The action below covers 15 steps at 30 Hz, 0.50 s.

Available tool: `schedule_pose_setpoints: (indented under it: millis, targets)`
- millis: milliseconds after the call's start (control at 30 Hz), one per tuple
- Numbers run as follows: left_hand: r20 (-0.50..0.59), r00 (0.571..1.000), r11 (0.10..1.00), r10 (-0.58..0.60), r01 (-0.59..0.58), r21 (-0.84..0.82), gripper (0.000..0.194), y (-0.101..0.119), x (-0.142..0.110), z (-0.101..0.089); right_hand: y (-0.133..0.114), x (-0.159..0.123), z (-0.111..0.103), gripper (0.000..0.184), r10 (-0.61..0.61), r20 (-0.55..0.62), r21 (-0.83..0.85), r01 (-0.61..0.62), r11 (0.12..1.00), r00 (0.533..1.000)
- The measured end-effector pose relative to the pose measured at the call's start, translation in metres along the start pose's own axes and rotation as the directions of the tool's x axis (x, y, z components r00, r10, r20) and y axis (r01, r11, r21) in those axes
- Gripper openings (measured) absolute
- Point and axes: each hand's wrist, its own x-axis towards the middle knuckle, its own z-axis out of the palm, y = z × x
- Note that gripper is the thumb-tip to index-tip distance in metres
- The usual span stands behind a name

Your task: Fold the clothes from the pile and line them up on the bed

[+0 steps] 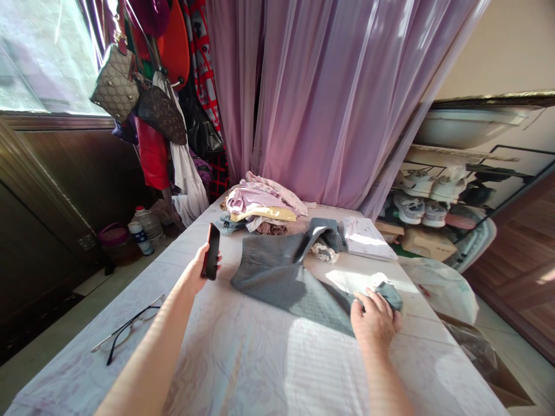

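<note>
My left hand (203, 267) is closed round a smartphone (211, 252) with a dark screen and a reddish edge, held upright above the table. Grey trousers (277, 283) lie spread on the table, waist end toward the left. One leg bends away at the back, with a cream frilly cuff (325, 253) showing. The other leg stretches to the right, where my right hand (375, 318) rests over its lower end. My fingers there curl over the bunched grey cloth, and their tips are partly hidden. White frill shows just beyond them.
Folded clothes (264, 202) are piled at the table's back. A flat white patterned folded item (368, 237) lies right of the trousers. Eyeglasses (125, 329) lie near the left edge. Bags (117, 81) hang at left; a shoe rack (433, 167) stands at right.
</note>
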Motion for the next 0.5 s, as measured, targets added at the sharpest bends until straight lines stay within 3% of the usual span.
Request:
schedule_pose_setpoints:
  millis: [33,67,133,200,267,367,500]
  targets:
    - [-0.093,0.993,0.975,0.068,-0.046,0.220,0.043,0.005,0.005,-0.003,0.000,0.000,0.000,0.028,0.001,-0.002,0.006,-0.001,1.000,1.000]
    - [-0.140,0.977,0.889,0.161,-0.082,0.451,0.046,0.010,0.010,-0.006,0.000,0.000,0.000,0.027,0.002,-0.004,0.010,-0.002,1.000,1.000]
    - [-0.113,0.939,0.566,0.325,-0.097,0.819,0.055,0.018,0.018,-0.014,-0.001,0.000,0.000,0.027,0.006,-0.013,0.013,-0.006,1.000,1.000]
    - [-0.034,0.923,0.219,0.383,-0.055,0.974,0.060,0.023,0.023,-0.022,-0.001,0.000,0.001,0.026,0.009,-0.018,0.020,-0.008,1.000,1.000]
    - [0.000,0.932,0.005,0.363,-0.002,1.000,0.060,0.023,0.025,-0.029,-0.001,-0.001,0.002,0.025,0.007,-0.020,0.032,-0.006,0.999,1.000]
    - [-0.012,0.947,-0.105,0.320,0.048,0.993,0.058,0.017,0.027,-0.037,0.002,-0.001,0.004,0.025,0.011,-0.010,0.034,-0.011,0.999,1.000]
    - [-0.021,0.956,-0.122,0.291,0.059,0.991,0.067,0.009,0.029,-0.043,0.003,0.000,0.002,0.027,0.045,0.118,-0.001,-0.045,0.999,0.992]
